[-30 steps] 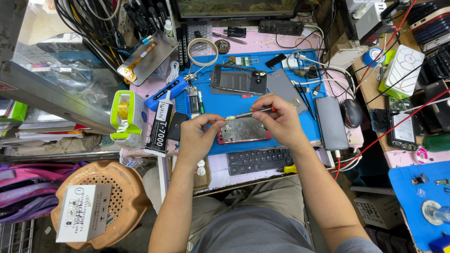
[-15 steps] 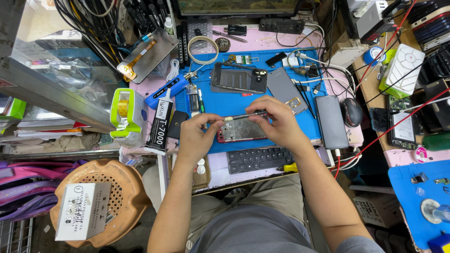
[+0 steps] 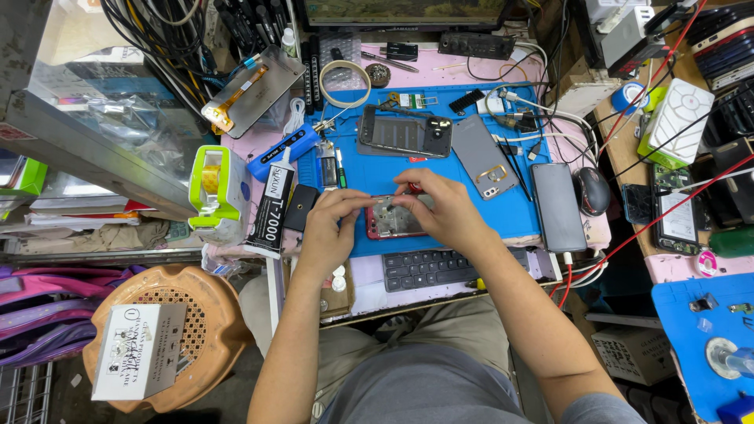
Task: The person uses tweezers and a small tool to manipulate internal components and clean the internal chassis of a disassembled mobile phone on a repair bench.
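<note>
Now both hands closed over the opened phone [image 3: 390,220] on the blue mat [image 3: 440,169]: left hand [image 3: 330,228] pinching its edge, right hand [image 3: 444,212], shifted leftward, pressing fingertips onto it.

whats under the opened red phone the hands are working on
The red-framed phone lies on the blue work mat; the mat shows on every side of it. The left hand and right hand cover its edges, so anything directly beneath it is hidden.
</note>
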